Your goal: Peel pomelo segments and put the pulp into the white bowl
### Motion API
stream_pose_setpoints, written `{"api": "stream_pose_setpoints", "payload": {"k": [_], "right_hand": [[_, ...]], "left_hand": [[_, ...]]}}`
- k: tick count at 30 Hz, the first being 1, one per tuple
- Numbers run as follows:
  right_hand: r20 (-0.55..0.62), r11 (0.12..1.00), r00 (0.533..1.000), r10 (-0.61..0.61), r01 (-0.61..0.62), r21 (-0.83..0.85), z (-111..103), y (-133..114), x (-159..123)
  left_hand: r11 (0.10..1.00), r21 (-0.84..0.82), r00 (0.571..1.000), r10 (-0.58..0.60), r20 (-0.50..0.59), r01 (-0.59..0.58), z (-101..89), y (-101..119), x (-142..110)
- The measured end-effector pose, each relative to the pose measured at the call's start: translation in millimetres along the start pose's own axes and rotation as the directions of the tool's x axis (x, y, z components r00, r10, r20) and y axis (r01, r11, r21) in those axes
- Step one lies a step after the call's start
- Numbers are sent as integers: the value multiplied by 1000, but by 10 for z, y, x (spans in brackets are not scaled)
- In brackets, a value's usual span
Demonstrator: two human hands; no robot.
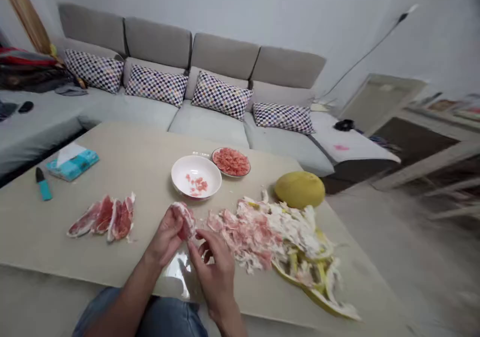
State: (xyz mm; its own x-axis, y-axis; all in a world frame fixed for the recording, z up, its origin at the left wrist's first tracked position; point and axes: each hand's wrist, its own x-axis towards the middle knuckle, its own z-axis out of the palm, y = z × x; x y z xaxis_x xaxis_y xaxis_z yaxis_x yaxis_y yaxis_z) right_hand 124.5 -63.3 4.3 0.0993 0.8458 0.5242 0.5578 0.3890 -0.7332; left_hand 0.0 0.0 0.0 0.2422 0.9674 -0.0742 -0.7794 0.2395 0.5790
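Observation:
My left hand (167,235) is closed around a pink pomelo segment (185,219) just above the near edge of the beige table (123,162). My right hand (213,264) is pinched at the segment's lower side, fingers on its white skin. Behind the hands stands a white bowl (196,176) with a few pink flesh pieces. A smaller red-rimmed bowl (231,162) full of flesh sits behind it. Several unpeeled segments (105,218) lie to the left. A heap of torn membrane and yellow peel (285,237) spreads to the right.
A whole yellow-green pomelo (300,189) rests at the table's right edge. A teal tissue pack (72,163) and a teal-handled knife (43,183) lie at the far left. A grey sofa with checked cushions (221,94) runs behind the table.

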Motion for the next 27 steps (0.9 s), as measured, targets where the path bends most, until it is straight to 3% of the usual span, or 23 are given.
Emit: {"api": "stream_pose_setpoints", "payload": {"k": [6, 15, 19, 22, 24, 27], "right_hand": [[-41, 996, 999, 18, -22, -82, 64, 13, 43], [38, 969, 968, 247, -245, -33, 32, 42, 97], [-2, 919, 920, 392, -391, 45, 80, 41, 125], [74, 846, 863, 499, -504, 171, 55, 53, 152], [114, 805, 839, 531, -542, 242, 3, 74, 176], [59, 803, 841, 538, -533, 267, -94, 138, 199]], "left_hand": [[962, 256, 995, 83, 53, -94, 23, -11, -45], [889, 443, 993, 108, 42, -115, 9, -70, -57], [933, 353, 997, 74, 11, -74, 16, -79, -54], [966, 255, 999, 40, -4, -38, 23, -85, -44], [979, 205, 1000, 15, -11, -13, 20, -85, -29], [991, 136, 999, -17, -29, 21, -2, -78, 2]]}}
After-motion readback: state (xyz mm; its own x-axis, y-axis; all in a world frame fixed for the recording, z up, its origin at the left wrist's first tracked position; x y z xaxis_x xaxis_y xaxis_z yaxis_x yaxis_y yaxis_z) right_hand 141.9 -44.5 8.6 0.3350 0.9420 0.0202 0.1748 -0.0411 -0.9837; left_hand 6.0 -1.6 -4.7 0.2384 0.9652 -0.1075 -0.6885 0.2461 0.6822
